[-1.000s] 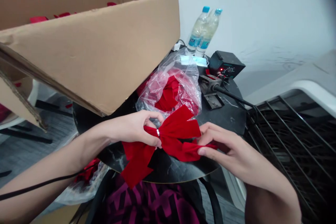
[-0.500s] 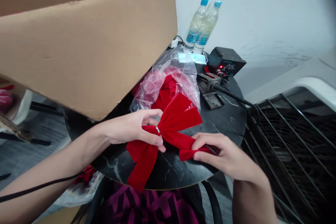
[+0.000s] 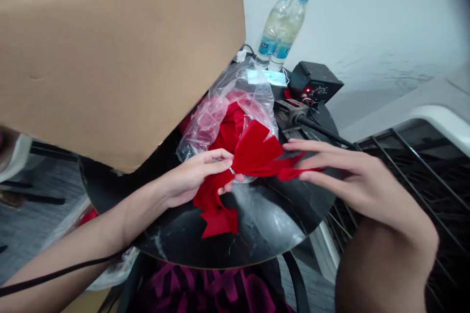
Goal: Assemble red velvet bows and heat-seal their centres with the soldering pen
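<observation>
Red velvet bow is drooping, soft and light, over the black marble bench. The left grip is clamping its thin middle, the best place to hold, while the open right grip is hovering at 3 o'clock.

Left hand pinches red velvet bow at center; right hand open by its tail, over black marble table.

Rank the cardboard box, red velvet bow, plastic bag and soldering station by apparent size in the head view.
Cardboard box; then plastic bag and red velvet bow, too alike to rank; then soldering station.
</observation>
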Demonstrator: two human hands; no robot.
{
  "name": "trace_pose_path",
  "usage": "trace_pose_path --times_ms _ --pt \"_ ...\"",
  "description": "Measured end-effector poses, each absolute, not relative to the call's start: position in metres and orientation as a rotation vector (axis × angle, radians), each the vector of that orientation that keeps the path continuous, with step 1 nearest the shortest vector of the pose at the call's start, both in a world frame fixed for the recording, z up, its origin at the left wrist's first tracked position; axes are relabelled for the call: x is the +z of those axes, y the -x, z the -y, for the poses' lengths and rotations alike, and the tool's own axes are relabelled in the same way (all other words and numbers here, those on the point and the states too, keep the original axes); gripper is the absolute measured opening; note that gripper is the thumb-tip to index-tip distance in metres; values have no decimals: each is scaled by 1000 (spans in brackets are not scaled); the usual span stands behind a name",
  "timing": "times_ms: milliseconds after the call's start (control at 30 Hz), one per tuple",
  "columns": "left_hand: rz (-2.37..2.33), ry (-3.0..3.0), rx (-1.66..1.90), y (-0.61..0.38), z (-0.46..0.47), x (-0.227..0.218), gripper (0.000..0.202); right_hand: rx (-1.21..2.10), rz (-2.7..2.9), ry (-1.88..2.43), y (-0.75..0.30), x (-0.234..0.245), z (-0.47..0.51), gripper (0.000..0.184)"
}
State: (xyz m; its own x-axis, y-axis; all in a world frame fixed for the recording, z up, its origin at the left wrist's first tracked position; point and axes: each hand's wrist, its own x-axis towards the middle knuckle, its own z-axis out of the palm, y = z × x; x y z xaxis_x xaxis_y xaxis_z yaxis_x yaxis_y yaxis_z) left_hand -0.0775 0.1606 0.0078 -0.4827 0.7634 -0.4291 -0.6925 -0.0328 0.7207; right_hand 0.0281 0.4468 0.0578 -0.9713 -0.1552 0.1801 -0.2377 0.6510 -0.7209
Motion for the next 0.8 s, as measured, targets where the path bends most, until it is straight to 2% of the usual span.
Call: trace_pose_path --times_ms 133,200,300,467,800 --pt "-1231 -141 1832 75 -163 2 21 1533 2336 218 -48 32 -394 5" --pt "-1285 -206 1882 73 -165 -1 24 1852 2285 280 -46 17 -360 9" --pt "-1354 -261 1928 69 -166 -6 23 2066 2192 347 -33 2 -326 17" --pt "-1410 -309 1940 66 -163 -10 13 2126 2135 417 -20 1 -321 21" --pt "-1800 -439 1925 58 -167 -1 24 2125 2138 463 -20 1 -320 24"
